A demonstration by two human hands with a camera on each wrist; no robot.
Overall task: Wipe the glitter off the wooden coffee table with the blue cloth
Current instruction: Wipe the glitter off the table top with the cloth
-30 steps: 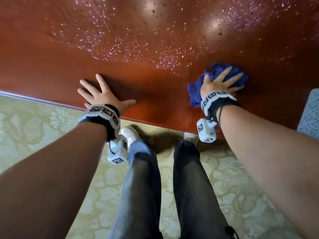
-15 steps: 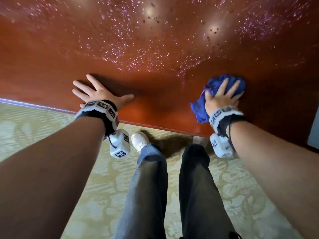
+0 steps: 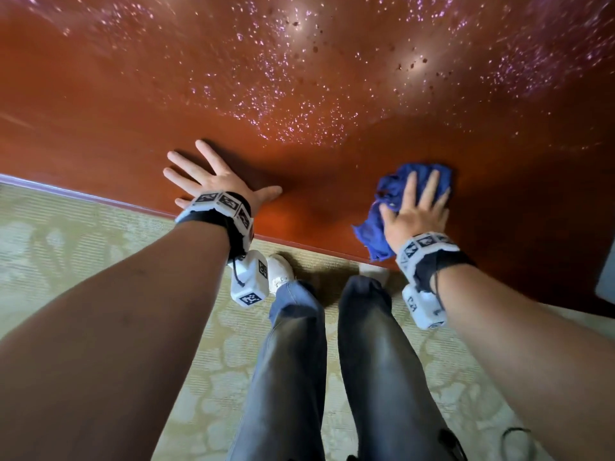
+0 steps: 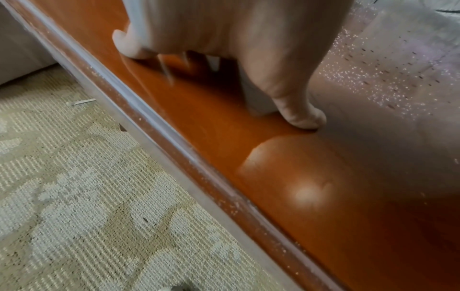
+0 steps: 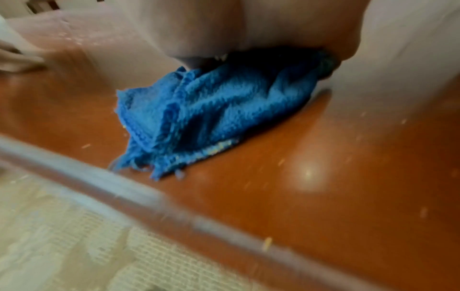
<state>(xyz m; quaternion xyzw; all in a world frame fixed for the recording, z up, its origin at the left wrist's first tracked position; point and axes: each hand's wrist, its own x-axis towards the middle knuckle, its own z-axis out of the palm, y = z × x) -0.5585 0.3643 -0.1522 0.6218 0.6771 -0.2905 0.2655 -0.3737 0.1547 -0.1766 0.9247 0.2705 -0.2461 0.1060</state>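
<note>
The reddish wooden coffee table (image 3: 100,104) fills the top of the head view. Pink glitter (image 3: 293,118) sparkles across its middle and far part, while the strip near the front edge looks mostly bare. My right hand (image 3: 416,207) presses flat with straight fingers on the crumpled blue cloth (image 3: 382,224) close to the front edge. In the right wrist view the blue cloth (image 5: 211,110) bunches under the palm. My left hand (image 3: 213,181) lies flat on the table with fingers spread, holding nothing. Its thumb (image 4: 301,116) touches the wood in the left wrist view.
A pale patterned carpet (image 3: 83,247) lies below the table's front edge (image 4: 174,141). My legs in dark jeans (image 3: 293,361) and white shoes (image 3: 279,271) stand against that edge. A grey object (image 3: 605,274) shows at the far right.
My right hand has dragged the blue cloth toward the front edge of the table. The left hand has stayed flat in the same spot.
</note>
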